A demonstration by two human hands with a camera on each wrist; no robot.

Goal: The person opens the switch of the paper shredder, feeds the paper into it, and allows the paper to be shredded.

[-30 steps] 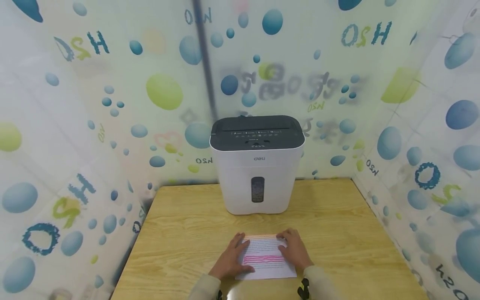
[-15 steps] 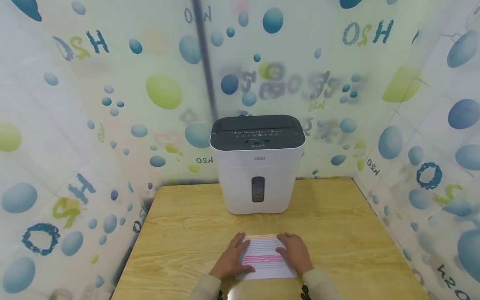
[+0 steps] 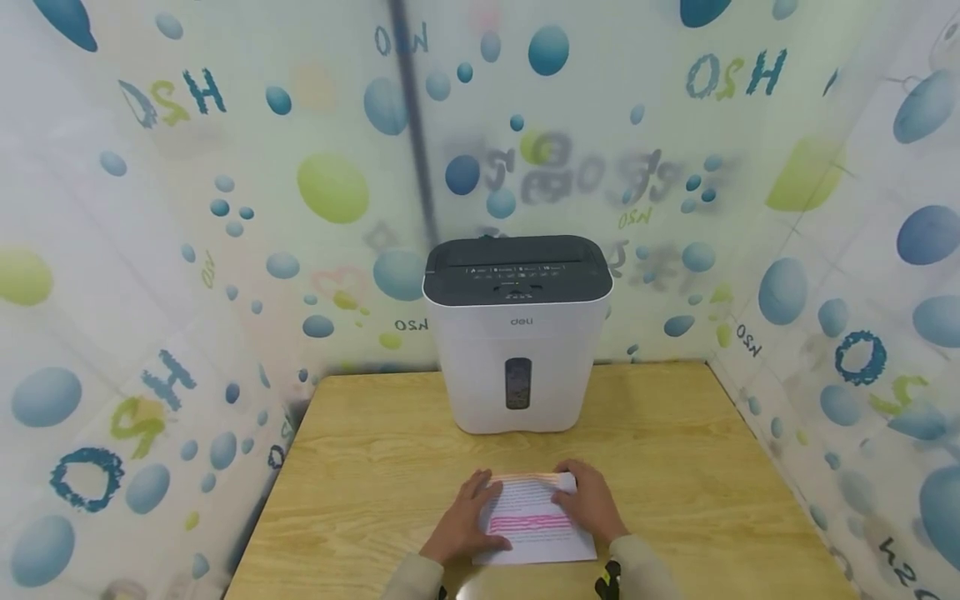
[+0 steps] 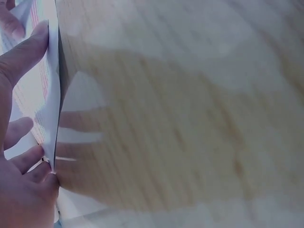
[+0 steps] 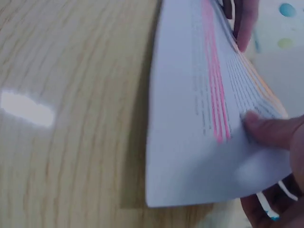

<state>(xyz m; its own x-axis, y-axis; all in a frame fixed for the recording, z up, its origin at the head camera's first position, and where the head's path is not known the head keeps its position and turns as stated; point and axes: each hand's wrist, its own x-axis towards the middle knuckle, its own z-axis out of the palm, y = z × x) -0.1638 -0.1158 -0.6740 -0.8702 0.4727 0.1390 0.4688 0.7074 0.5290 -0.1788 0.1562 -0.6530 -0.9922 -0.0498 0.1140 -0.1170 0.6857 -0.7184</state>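
Observation:
A printed sheet of paper (image 3: pixel 531 542) lies before me on the table, marked with pink highlighter lines and an orange band along its far edge. My left hand (image 3: pixel 462 521) holds its left side, thumb on top; in the left wrist view, the other fingers of the left hand (image 4: pixel 26 175) are bent at the sheet's edge. At the far right corner my right hand (image 3: pixel 592 504) pinches the paper. The right wrist view has the right thumb (image 5: pixel 270 129) on the printed face, with fingers beneath. There the paper (image 5: pixel 180 161) bends upward toward the far edge.
Behind the sheet stands a white paper shredder (image 3: pixel 480 367) with a dark top and a small window, at the back of the wooden table (image 3: pixel 360 467). Bubble-patterned curtains (image 3: pixel 330 187) close in the back and both sides.
My right fingers have shifted round the far right corner, and the paper's far edge there has risen a little. The left hand stays nearly still. The head view has tilted slightly.

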